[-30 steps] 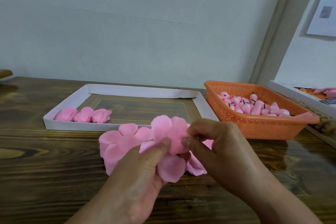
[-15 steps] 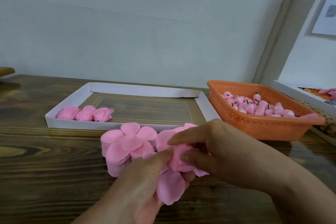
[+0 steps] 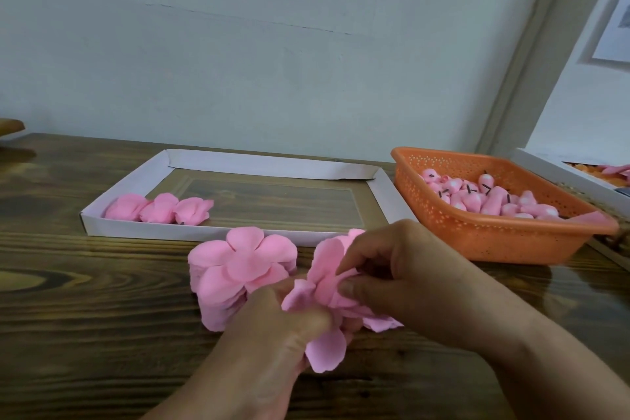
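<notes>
**Pink petal piece (image 3: 324, 269) gets folded while three flowers wait in the tray**

The pink petal piece is held up between both hands, just over the table (image 3: 85, 317). The left hand (image 3: 272, 334) grips it from below, with fingers curled round the bottom petals. One petal hangs down past this hand. The right hand (image 3: 409, 276) comes in from the side and pinches a top petal between thumb and finger. Both hands are closed tight on the same soft piece.

I think this flower is only part way made. The petals look bent and bunched, not yet a neat flower. I cannot tell if a bud is inside it, because the hands hide the middle.

Just beside the left hand sits a pile of petal pieces (image 3: 238, 262), flat and stacked up. It looks thick, so I think lots of flowers are left to make.

Behind the pile is a white tray (image 3: 204, 233) with low paper walls. Three pink flowers (image 3: 160, 208) lie in its left corner, side by side and touching. The other part of the tray shows only its floor. So I think three are done and there is room for many more.

To the right of the tray stands an orange basket (image 3: 494, 242) with little holes in its walls. It holds many pink buds (image 3: 484, 201) with short dark stems, heaped together.

Far right, a white box (image 3: 545, 167) peeks in. A few pink and orange bits show inside, too small to name.
</notes>
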`<control>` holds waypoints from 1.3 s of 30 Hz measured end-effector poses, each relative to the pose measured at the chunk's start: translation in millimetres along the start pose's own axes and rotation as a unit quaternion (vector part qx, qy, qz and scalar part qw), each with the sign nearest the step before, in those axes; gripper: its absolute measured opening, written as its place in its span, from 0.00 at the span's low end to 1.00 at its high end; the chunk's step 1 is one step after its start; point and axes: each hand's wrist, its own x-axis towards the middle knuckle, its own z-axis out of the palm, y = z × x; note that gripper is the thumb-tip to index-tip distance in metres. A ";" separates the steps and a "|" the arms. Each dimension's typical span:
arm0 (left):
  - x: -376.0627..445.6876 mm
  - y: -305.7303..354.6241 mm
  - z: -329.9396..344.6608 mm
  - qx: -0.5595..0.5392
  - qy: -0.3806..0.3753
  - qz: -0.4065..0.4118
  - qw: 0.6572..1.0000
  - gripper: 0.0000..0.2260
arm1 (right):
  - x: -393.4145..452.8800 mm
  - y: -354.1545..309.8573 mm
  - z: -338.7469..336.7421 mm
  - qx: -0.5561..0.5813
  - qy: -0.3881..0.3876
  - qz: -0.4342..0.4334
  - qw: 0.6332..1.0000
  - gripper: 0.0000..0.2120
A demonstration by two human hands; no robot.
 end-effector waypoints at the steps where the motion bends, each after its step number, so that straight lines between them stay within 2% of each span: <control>1: -1.5 1.4 1.2 0.001 -0.002 0.010 1.000 0.06 | 0.3 0.2 0.3 0.011 0.002 0.003 1.000 0.04; 2: -1.4 1.4 1.6 0.003 -0.005 0.019 1.000 0.05 | 0.8 0.6 0.4 0.017 0.008 0.005 1.000 0.04; 5: 0.7 2.6 3.0 -0.001 -0.013 0.039 0.999 0.10 | 3.0 1.7 0.8 0.019 0.014 0.010 1.000 0.04; 8: 2.5 0.7 3.1 -0.024 -0.008 0.034 0.999 0.05 | 5.2 2.0 0.5 0.031 0.010 0.015 0.999 0.04; 12: 2.4 1.8 1.5 -0.011 -0.017 0.029 0.999 0.07 | 4.9 1.3 -0.8 0.065 0.012 0.026 0.997 0.02; 15: -0.1 10.3 5.3 0.007 -0.002 0.009 1.000 0.16 | 6.2 1.2 -0.9 0.075 0.015 0.040 0.996 0.02; 23: -1.6 19.2 7.6 -0.031 -0.018 0.000 0.999 0.17 | 8.2 0.7 -2.3 0.074 0.022 0.044 0.996 0.01; 27: -1.3 18.6 4.9 -0.010 -0.035 -0.002 0.999 0.21 | 6.4 1.3 -2.7 0.065 0.013 0.043 0.997 0.19; 28: -0.9 18.3 4.4 -0.007 -0.039 -0.003 0.999 0.21 | 6.1 0.9 -2.8 0.054 0.011 0.042 0.998 0.20; 31: -1.1 19.2 4.6 -0.016 -0.035 -0.005 0.999 0.18 | 5.5 -1.9 -2.2 0.043 0.033 0.033 0.998 0.03; 32: -1.2 19.8 5.5 -0.017 -0.031 0.000 0.999 0.18 | 4.5 -2.8 -1.6 0.048 0.046 0.034 0.997 0.01; 39: -0.5 20.7 14.3 0.003 0.024 0.032 0.999 0.27 | 0.9 -1.4 -1.4 0.066 0.081 0.041 0.994 0.06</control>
